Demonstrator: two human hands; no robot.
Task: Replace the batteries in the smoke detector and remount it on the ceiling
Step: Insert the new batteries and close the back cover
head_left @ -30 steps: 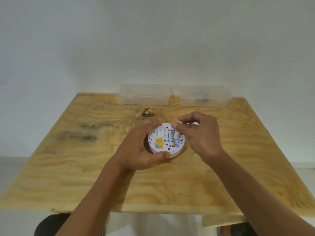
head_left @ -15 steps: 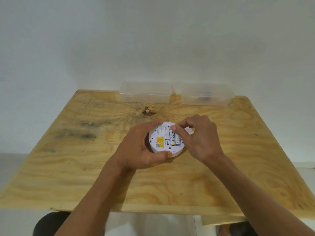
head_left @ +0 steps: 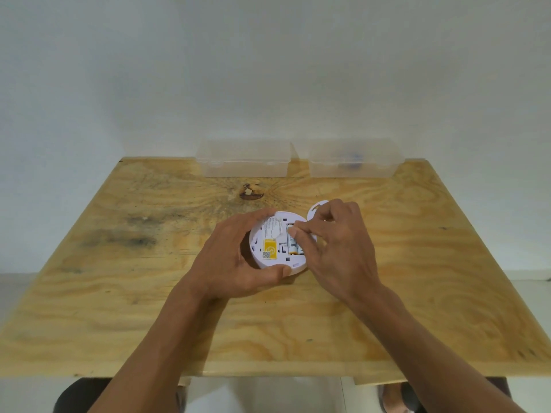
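head view: smoke detector (head_left: 272, 242) sits back-side up around the middle of the bench (head_left: 417, 263), a little toward the far edge. left hand (head_left: 229, 257) wraps its left rim, thumb along the near edge, fingers over the far edge, holding it steady. right hand (head_left: 337, 248) is down on the battery bay, fingertips (head_left: 293, 232) pinched narrow and pressing at the far end of the batteries (head_left: 292, 244). cannot tell if it grips a cell or only pushes on it.

what changed: a second ago the right hand had a battery tilted above the bay, half a second ago it was lowering it in; now the cell lies flat alongside the other one, and the hand has come down lower over the bay. yellow label (head_left: 269, 248) left of the bay is unchanged. the detector has stayed in the same spot, same left grip.

meaning, as a guess: the second battery is seated or nearly so, so the swap is about done. the white round cover (head_left: 316, 210) lies on the bench just beyond the right hand, not yet on. left to do: cover on, then ceiling mount.

two clear plastic boxes (head_left: 244, 160) at the far edge, untouched.
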